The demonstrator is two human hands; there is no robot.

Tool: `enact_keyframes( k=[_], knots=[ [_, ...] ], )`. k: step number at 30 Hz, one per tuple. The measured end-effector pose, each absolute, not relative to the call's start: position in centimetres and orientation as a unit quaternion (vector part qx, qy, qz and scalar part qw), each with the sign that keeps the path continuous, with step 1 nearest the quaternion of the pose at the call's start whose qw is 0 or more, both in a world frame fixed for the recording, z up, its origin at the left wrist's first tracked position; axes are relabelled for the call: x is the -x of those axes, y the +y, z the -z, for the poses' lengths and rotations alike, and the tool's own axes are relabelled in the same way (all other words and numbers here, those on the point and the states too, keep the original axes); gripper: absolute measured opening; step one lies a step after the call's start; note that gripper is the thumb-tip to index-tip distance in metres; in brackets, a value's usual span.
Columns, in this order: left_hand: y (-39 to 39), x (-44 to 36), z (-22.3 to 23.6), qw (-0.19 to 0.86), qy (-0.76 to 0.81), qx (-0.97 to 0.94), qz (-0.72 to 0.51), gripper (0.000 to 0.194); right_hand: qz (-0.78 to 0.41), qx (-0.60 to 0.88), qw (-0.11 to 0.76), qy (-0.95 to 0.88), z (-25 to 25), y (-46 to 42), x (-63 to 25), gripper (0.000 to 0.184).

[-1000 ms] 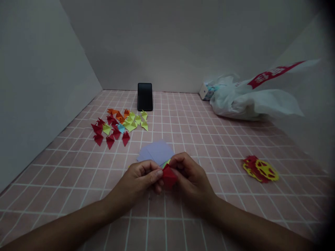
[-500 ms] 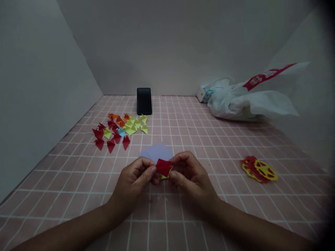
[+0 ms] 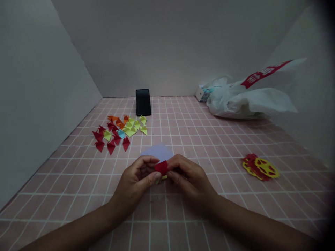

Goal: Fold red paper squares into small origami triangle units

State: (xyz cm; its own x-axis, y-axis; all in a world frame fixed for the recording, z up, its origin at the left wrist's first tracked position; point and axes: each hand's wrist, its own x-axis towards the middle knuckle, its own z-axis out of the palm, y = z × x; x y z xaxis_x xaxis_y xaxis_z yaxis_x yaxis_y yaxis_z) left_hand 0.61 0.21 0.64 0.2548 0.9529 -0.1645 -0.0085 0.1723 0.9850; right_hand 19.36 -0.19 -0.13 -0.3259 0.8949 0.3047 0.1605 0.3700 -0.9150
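A small piece of red folded paper (image 3: 161,167) is pinched between both hands, low in the middle of the head view. My left hand (image 3: 138,176) holds its left side, thumb in front and fingers behind. My right hand (image 3: 187,177) grips the right edge between thumb and forefinger. Just below the red piece, a bit of yellow paper (image 3: 164,177) shows; whether it is held or lies on the cloth I cannot tell. Pale purple paper sheets (image 3: 158,150) lie fanned out right behind the hands, partly covered by them.
Several folded paper birds (image 3: 111,148) in red, orange, yellow and blue cluster at the left. A black phone (image 3: 143,102) leans farther back. To the right are red and yellow paper cutouts (image 3: 266,168), with a white plastic bag (image 3: 243,103) and small box (image 3: 201,94) behind.
The right hand has come closer to the left and turned inward. The red paper now shows a smaller face, more of it covered by fingers. The camera view has shifted slightly.
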Motion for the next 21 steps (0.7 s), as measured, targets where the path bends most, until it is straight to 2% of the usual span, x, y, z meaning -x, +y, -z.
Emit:
enact_keyframes(
  k=[3,10,13,17,21],
  knots=[
    [0.23,-0.54,-0.38,0.597,0.462,-0.517,-0.404,0.033,-0.393,0.361,0.433,-0.726,0.1,-0.1,-19.28,0.014],
    [-0.18,-0.43,-0.2,0.551,0.454,-0.565,-0.415,0.022,-0.413,0.382,0.417,-0.714,0.36,-0.29,-19.29,0.012],
    [-0.15,-0.49,-0.27,0.561,0.462,-0.552,-0.41,0.028,-0.44,0.387,0.412,-0.698,0.34,-0.31,-19.28,0.012],
    [-0.03,-0.67,-0.54,0.604,0.462,-0.52,-0.389,0.035,-0.413,0.372,0.414,-0.721,0.16,-0.19,-19.22,0.013],
    [-0.08,-0.77,-0.62,0.594,0.461,-0.533,-0.389,0.033,-0.439,0.374,0.412,-0.705,0.08,-0.14,-19.2,0.016]
  ],
)
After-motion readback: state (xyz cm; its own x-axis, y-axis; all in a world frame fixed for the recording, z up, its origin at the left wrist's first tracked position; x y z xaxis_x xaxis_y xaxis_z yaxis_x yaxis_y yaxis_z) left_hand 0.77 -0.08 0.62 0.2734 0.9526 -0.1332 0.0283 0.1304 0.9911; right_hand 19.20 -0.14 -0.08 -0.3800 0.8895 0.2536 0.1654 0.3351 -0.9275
